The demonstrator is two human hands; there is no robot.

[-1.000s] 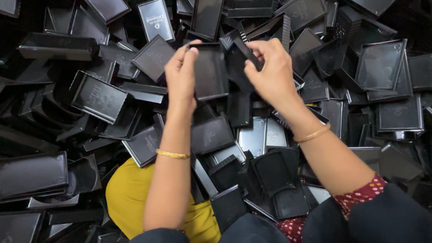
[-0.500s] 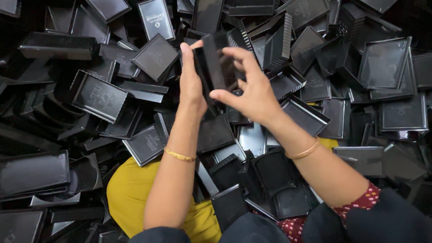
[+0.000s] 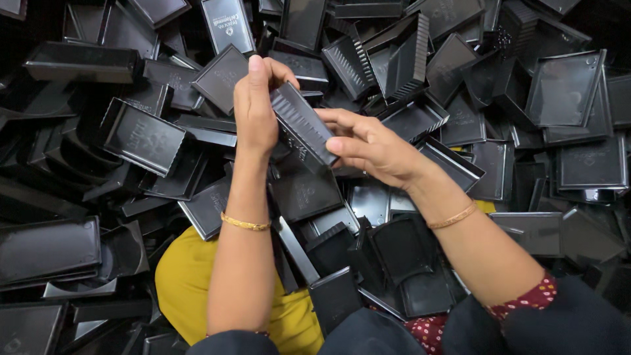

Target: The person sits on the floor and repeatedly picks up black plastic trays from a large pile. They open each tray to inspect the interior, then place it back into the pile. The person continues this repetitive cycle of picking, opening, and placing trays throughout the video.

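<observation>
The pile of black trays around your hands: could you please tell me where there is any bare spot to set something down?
Hardly any. The one patch not buried is the yellow cloth, below the left hand, bordered by black trays on every side. Around the right hand and the ribbed tray both hands hold, trays overlap tightly.

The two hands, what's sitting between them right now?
In the head view, a black ribbed plastic tray, tilted on edge, lies between the left hand and the right hand; both grip it above the tray pile.
</observation>
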